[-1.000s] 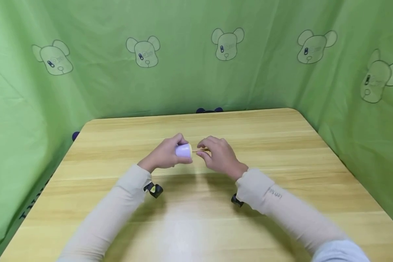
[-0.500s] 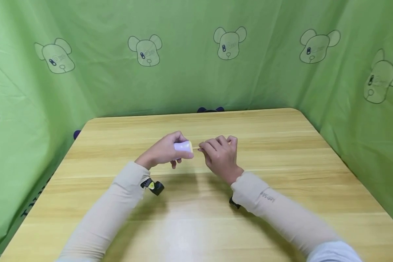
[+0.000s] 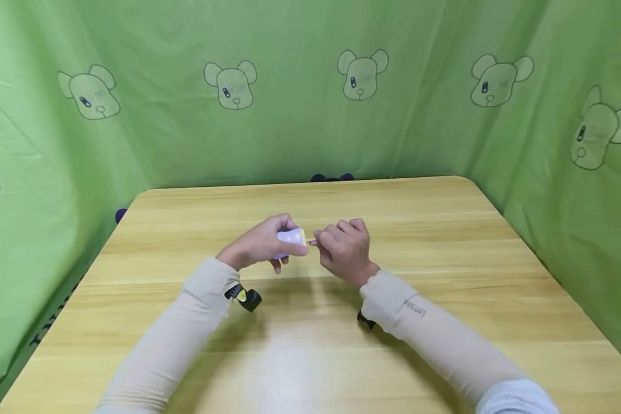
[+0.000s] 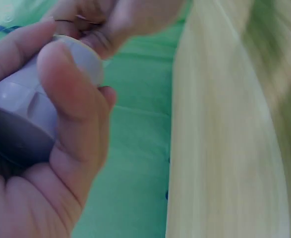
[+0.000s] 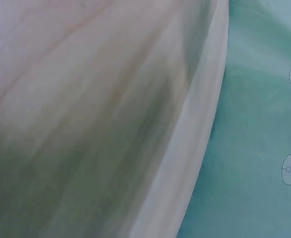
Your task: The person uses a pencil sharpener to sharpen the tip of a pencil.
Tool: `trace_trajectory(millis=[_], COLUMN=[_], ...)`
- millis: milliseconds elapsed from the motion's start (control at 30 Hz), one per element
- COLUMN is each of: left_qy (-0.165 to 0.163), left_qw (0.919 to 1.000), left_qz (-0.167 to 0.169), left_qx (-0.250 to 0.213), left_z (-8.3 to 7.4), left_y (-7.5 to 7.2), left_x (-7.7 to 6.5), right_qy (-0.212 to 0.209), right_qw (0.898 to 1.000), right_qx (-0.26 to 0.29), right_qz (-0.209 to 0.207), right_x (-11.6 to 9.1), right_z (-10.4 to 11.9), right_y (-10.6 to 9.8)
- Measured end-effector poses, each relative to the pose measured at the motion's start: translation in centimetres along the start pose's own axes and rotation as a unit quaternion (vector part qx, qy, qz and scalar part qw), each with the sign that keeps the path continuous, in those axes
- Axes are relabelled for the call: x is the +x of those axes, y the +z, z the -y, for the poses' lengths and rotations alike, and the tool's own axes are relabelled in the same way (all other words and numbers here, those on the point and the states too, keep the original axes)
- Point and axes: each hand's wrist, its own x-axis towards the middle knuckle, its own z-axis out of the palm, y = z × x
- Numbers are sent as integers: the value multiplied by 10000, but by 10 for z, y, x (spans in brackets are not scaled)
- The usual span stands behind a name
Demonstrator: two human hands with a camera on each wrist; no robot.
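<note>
A small lavender cylinder [image 3: 291, 236], narrow at the waist and pale yellow at one end, lies sideways in my left hand [image 3: 259, 244]. Thumb and fingers wrap round it, and the left wrist view shows its flat base [image 4: 19, 136]. From the yellow end a thin, pencil-like stick [image 3: 311, 240] points right. My right hand [image 3: 344, 248] pinches this stick close to the cylinder, its other fingers curled; they hide most of the stick. Both hands are above the middle of the table. In the right wrist view, neither the right hand nor the stick appears.
The light wooden table [image 3: 310, 356] spreads out under both arms. Green curtains [image 3: 295, 138] printed with bear heads hang close behind its far edge and along both sides. Each wrist wears a strap with a small black camera [image 3: 249, 299].
The right hand has turned over, from fingers reaching across the stick to knuckles raised and fingers curled, still pinching it. The left hand keeps its hold on the cylinder, nearly in place.
</note>
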Motion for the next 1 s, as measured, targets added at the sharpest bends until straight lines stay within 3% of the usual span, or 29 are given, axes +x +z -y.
trace_trajectory(millis=[133,367,467,533,567,600,633,667,767,800,833,867,900,933,1000], left_qy=[198,405,461,486,513,567,667,774,1076,1158,1209,1200,1161,1108,898], left_qw=[9989,9952,9930,9900,9875,9838,9781,9709,9459,9386,9331,9337,9372,9423,9575], left_qz=[-124,-313,-327,-360,-392,-433,-485,-542,-667,-709,-765,-807,-843,-882,-927], left_qx=[402,838,1033,1277,1441,1646,1912,2200,2987,3173,3300,3276,3178,3033,2578], left_z=[6,14,18,20,21,22,23,24,25,24,23,22,21,20,16], left_y=[1,3,4,5,5,6,7,8,13,15,16,17,17,16,13], left_x=[0,-1,-1,-1,-1,0,1,2,4,5,5,5,5,6,5], right_qy=[-23,465,745,1094,1369,1718,2112,2562,3989,4297,4485,4587,4565,4428,3920], right_qw=[9997,9939,9863,9732,9606,9415,9161,8824,7559,7243,7061,6996,7084,7292,7897], right_qx=[57,207,406,630,790,994,1216,1500,2369,2504,2566,2587,2542,2434,2162], right_qz=[227,978,1414,1919,2288,2724,3183,3651,4619,4776,4842,4829,4744,4615,4194], right_x=[0,3,5,7,9,12,15,19,32,35,38,40,41,40,37], right_z=[1,7,10,12,13,13,13,12,7,5,3,3,3,3,5], right_y=[1,-5,-8,-12,-14,-15,-17,-18,-21,-22,-22,-23,-24,-25,-25])
